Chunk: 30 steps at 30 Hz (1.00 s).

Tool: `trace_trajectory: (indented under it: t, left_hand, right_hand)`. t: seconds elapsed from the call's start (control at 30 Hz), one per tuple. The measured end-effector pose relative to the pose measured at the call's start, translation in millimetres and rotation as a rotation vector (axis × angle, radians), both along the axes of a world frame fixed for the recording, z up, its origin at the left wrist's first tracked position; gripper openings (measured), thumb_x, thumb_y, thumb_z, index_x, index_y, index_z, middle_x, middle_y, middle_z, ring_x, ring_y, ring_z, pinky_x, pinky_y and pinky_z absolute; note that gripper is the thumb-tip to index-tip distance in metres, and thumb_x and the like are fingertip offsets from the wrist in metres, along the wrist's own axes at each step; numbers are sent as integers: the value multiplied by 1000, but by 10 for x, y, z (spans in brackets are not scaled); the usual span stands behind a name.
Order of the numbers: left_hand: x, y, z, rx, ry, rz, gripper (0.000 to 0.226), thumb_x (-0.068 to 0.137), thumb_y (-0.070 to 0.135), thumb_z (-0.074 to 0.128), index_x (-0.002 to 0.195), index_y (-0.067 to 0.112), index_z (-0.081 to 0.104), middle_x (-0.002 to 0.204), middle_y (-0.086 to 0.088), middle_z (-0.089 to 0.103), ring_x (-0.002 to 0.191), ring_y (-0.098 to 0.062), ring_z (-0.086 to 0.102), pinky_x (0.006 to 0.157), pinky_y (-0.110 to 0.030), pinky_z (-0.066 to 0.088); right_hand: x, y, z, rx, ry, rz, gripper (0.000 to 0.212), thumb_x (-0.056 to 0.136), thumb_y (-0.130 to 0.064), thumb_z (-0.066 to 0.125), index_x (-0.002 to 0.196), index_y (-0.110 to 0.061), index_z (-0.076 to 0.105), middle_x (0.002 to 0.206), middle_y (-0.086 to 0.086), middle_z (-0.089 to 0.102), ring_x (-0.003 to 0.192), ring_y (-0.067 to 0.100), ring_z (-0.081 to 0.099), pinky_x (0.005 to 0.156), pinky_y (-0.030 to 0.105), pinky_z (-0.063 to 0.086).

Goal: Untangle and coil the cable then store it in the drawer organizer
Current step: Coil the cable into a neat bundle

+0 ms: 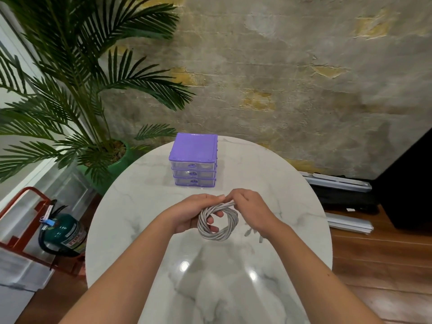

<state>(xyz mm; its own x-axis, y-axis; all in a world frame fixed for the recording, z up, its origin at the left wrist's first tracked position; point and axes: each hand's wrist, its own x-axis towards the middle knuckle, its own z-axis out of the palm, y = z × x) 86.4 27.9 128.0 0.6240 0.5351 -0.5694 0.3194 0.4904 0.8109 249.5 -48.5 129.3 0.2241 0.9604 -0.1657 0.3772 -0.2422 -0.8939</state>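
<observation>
Round white marble-patterned table (145, 206) fills the lower middle of the view, seen from above by the person working at it. Both bare forearms reach in from the bottom edge and meet over the centre of the table.

Between the hands is a pale grey cable (217, 222), wound into a small ring of several loops. The left hand (194, 213) cups the ring from the left, with some fingers curled through its open middle. The right hand (250, 211) grips the top right of the ring, fingers folded over the strands. The fingertips of the two hands touch above the coil. Whether the coil rests on the table or is held just above it cannot be told.

Beyond the hands, near the table's far edge, stands a purple drawer organizer (193, 157) with three clear drawers stacked one over another, all closed.

Farther out, a green potted palm (77, 85) stands to the left of the table. A green fire extinguisher (64, 232) in a red stand sits on the floor at lower left. Behind everything is a weathered grey and yellow wall (292, 66).
</observation>
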Motion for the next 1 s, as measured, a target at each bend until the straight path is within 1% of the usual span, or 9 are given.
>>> trace_trajectory:
  t: [0.1,0.23,0.37,0.47,0.53,0.67,0.77,0.87,1.0]
  left_hand:
    - [7,-14,36,-55,-76,6,32,82,38,72,92,9,65,80,-6,62,55,-14,50,89,-56,53]
    - [17,0,65,-51,-131,-3,17,79,29,75,79,11,73,79,-6,58,56,-12,50,86,-53,55]
    - [-27,54,-26,-137,-254,107,21,85,21,66,97,4,64,77,-7,52,53,-10,49,83,-52,57]
    - [-83,76,-88,-222,-342,186,30,91,23,58,112,1,55,76,-4,51,51,-8,47,81,-48,57]
    - [-122,89,-106,-264,-398,223,30,93,25,54,111,0,54,76,-4,50,49,-8,44,81,-46,57]
    - [-159,88,-99,-283,-429,255,30,93,26,53,108,1,57,77,-5,50,50,-8,45,78,-45,58]
    - [-148,72,-92,-304,-462,274,29,93,27,52,107,2,58,76,-5,50,53,-9,45,78,-44,58]
    - [-119,66,-70,-333,-499,280,29,93,28,51,105,2,58,76,-5,51,53,-9,47,79,-44,58]
    - [-80,70,-57,-344,-514,269,31,93,28,51,109,1,56,77,-5,52,53,-8,48,78,-44,58]
  right_hand:
    - [77,24,-1,25,48,-9,27,90,-12,39,80,-22,62,70,-4,50,67,13,45,68,30,39]
    - [160,64,-2,-10,-37,49,26,93,-11,37,84,-22,58,79,-4,53,77,13,48,72,29,38]
    - [166,67,-155,20,-56,90,19,101,-21,40,92,-22,57,100,2,58,97,16,52,86,30,40]
    - [144,-15,-224,-1,42,77,22,104,-36,36,94,-21,49,88,1,54,81,11,51,75,25,40]
    - [146,-41,-276,-30,64,26,24,103,-40,34,93,-24,49,80,2,51,70,11,51,70,27,41]
    - [124,-87,-359,-12,90,-29,24,103,-41,34,107,-22,48,85,-4,44,73,13,42,76,33,42]
    - [87,-107,-383,65,-53,19,19,104,-33,32,112,-22,45,91,-4,45,73,10,41,65,27,40]
    - [83,-95,-434,53,-231,77,24,103,-39,31,103,-18,41,81,-2,43,68,13,43,52,29,42]
    - [82,-89,-527,-85,-373,145,29,103,-41,28,86,-23,43,82,2,47,74,17,46,59,30,44]
